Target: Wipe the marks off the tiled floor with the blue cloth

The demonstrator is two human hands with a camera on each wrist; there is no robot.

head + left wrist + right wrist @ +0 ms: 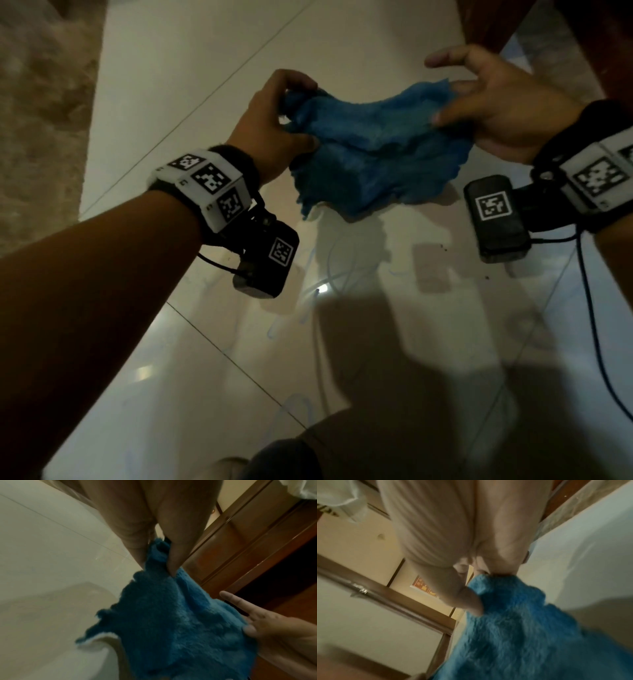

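Blue cloth (373, 150) hangs stretched above the tiled floor (212, 54), left hand (274, 123) pinching it at nine o'clock, right hand (496, 106) at three.

From my feed, my right hand (471, 536) fills the upper centre, thumb and fingertips pinching the fluffy blue cloth (513, 628), which spreads toward the lower right over pale tiled floor (582, 540).

The cloth (370, 150) hangs above the tiled floor (191, 85), stretched between the left hand (274, 123) at its left end and the right hand (496, 106) at its right end. Pen marks (308, 308) lie on the floor below, nearer the person. A rug (37, 113) lies to the left, wooden furniture (582, 44) at far right.
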